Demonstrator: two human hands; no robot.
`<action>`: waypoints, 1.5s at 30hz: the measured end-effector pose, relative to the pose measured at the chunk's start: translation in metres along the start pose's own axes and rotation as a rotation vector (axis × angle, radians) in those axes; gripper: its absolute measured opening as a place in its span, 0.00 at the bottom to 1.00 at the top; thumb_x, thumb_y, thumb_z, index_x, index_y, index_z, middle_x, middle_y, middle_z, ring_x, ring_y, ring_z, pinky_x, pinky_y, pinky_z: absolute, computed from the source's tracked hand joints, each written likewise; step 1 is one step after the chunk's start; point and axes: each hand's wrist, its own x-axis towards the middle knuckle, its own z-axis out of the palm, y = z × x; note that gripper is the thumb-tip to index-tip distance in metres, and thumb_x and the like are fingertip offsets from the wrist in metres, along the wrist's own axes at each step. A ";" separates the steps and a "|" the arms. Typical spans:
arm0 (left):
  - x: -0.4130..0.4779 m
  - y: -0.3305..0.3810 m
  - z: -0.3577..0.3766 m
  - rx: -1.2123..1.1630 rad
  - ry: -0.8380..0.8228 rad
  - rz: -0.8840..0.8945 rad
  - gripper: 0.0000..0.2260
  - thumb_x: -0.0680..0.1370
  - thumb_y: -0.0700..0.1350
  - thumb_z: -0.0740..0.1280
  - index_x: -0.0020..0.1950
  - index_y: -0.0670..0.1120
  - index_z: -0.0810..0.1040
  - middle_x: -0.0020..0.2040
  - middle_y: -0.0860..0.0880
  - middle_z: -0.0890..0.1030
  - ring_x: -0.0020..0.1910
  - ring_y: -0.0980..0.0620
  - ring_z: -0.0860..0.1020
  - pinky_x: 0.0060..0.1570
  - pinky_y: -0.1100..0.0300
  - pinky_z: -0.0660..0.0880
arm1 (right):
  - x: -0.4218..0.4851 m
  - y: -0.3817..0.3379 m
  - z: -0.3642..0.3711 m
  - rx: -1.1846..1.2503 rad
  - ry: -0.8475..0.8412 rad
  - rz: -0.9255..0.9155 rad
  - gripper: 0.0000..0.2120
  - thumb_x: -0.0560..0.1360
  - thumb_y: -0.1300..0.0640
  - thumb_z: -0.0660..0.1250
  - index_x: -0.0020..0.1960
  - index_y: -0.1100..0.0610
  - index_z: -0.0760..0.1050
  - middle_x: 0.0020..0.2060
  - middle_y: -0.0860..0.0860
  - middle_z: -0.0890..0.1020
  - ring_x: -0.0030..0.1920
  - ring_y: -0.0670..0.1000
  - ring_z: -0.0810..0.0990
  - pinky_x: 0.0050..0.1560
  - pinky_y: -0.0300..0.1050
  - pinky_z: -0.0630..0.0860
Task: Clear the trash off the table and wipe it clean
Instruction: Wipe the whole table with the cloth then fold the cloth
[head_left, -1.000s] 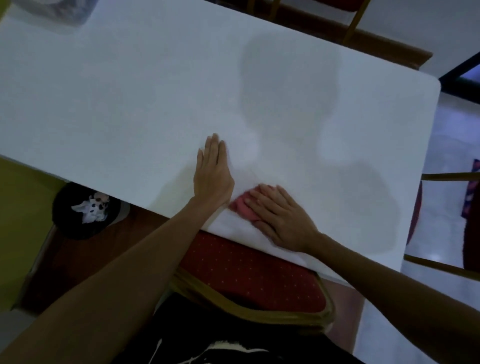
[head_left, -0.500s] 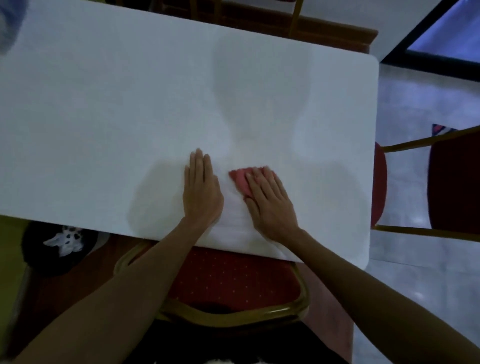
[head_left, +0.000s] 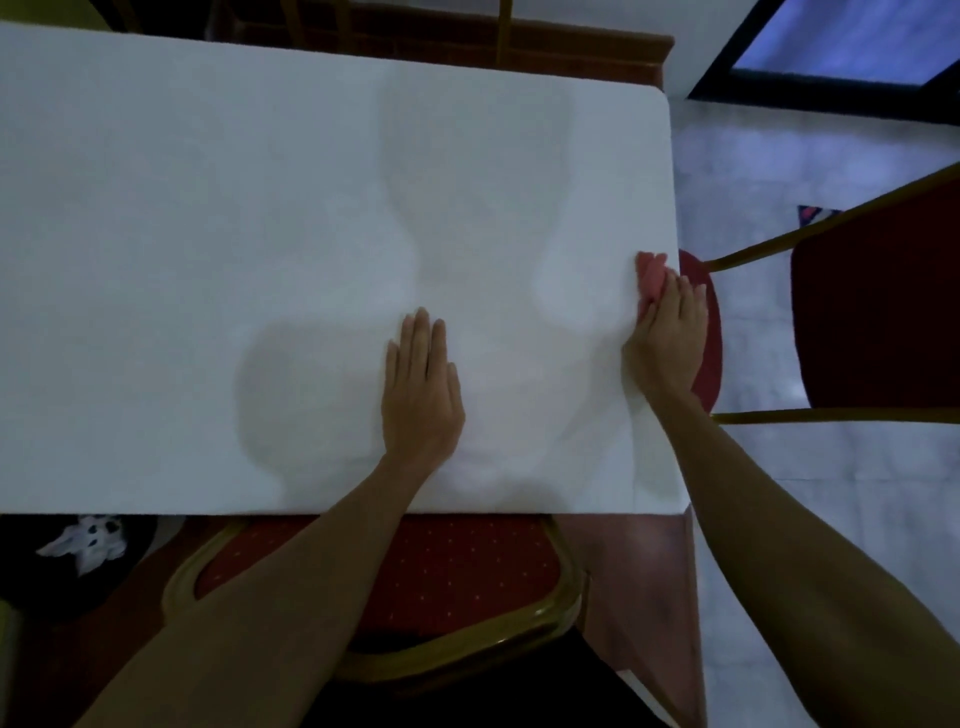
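Note:
A white table (head_left: 208, 234) fills most of the view, with no trash showing on it. My right hand (head_left: 667, 332) lies flat on a pink cloth (head_left: 650, 275) at the table's right edge, pressing it down; only the cloth's far end shows past my fingertips. My left hand (head_left: 422, 387) rests palm down on the bare tabletop near the front edge, fingers together, holding nothing.
A red chair with a gold frame (head_left: 467, 571) is tucked under the near edge. Another red chair (head_left: 878, 312) stands to the right of the table. A black bag with white paper in it (head_left: 83, 545) sits on the floor at the lower left.
My right hand has slid the pink cloth from beside my left hand to the table's right edge. My left hand has stayed flat on the table.

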 end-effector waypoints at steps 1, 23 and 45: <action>0.000 0.000 0.000 0.008 0.005 -0.001 0.23 0.85 0.44 0.52 0.80 0.40 0.58 0.81 0.41 0.55 0.81 0.45 0.50 0.79 0.46 0.52 | -0.002 -0.002 -0.002 0.035 0.025 0.034 0.26 0.84 0.51 0.48 0.76 0.64 0.63 0.75 0.61 0.67 0.78 0.63 0.58 0.78 0.61 0.56; -0.002 0.009 0.003 0.075 0.105 -0.001 0.23 0.84 0.43 0.53 0.79 0.38 0.61 0.80 0.40 0.58 0.81 0.43 0.54 0.77 0.43 0.56 | -0.031 -0.057 0.000 0.214 0.036 -0.104 0.22 0.85 0.52 0.50 0.76 0.58 0.64 0.73 0.56 0.71 0.74 0.57 0.68 0.72 0.59 0.70; -0.001 0.007 0.004 0.084 0.087 -0.013 0.23 0.84 0.44 0.53 0.79 0.39 0.60 0.80 0.41 0.58 0.81 0.45 0.53 0.78 0.45 0.54 | -0.054 0.001 -0.011 0.185 0.111 0.079 0.23 0.85 0.51 0.49 0.75 0.62 0.65 0.74 0.58 0.70 0.77 0.58 0.63 0.76 0.59 0.63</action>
